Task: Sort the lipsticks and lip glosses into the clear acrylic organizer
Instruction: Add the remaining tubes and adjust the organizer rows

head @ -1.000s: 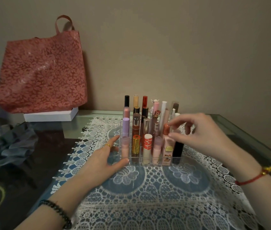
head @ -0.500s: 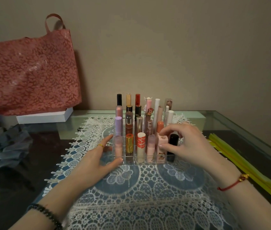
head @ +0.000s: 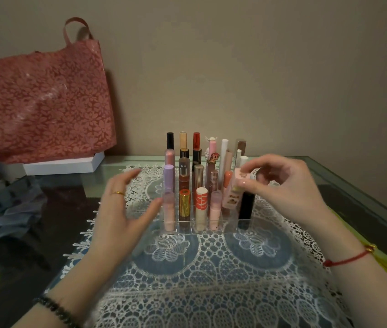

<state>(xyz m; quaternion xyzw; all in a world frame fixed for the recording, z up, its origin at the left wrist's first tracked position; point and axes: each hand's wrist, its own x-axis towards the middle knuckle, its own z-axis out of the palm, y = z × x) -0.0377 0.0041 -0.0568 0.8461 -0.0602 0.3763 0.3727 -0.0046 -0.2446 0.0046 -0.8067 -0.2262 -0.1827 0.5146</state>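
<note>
Currently right hand pinches pale pink square lipstick at cap, tube tilted, lower end at front-row slot of clear acrylic organizer. Left hand blurred, fingers spread, thumb near organizer's left wall, contact unclear. Organizer sits on lace mat, other slots filled with upright tubes.

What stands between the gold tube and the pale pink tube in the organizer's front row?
In the head view, a white tube with orange stripes stands between the gold tube and pale pink tube.
</note>
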